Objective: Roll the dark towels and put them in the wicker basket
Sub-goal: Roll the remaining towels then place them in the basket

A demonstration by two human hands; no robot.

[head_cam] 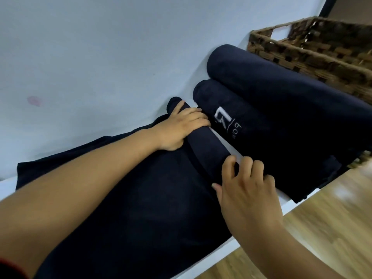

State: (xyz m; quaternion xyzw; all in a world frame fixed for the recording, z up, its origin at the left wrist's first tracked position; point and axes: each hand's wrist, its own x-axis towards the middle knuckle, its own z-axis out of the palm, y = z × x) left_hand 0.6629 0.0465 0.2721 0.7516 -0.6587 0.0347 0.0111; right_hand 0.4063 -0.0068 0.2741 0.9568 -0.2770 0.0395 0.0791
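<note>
Basket (312,57): wicker, at the far right of the white surface (289,204), by the wall (100,47). Its inside is blurred and mostly out of view, so contents cannot be told.

Big roll (271,83): dark towel, fully rolled, lying on the surface right against the basket's front wall, outside it. Logo roll (251,127): second rolled dark towel with white lettering, pressed against the big roll on its near side.

Towel (203,146): partly rolled, with the rolled part lying just beside the logo roll and a thin strip of surface between them. The unrolled rest is spread flat toward the camera.

Left hand (181,127): on the roll's far end near the wall, grip clamped on it, fingers curled over the top, thumb on the near side. Forearm stretched across the flat cloth.

Right hand (247,188): on the roll's near end, grip clamped too, fingers hooked over the roll, tips at the strip of surface.

Wood floor (332,218) is below the surface edge.
</note>
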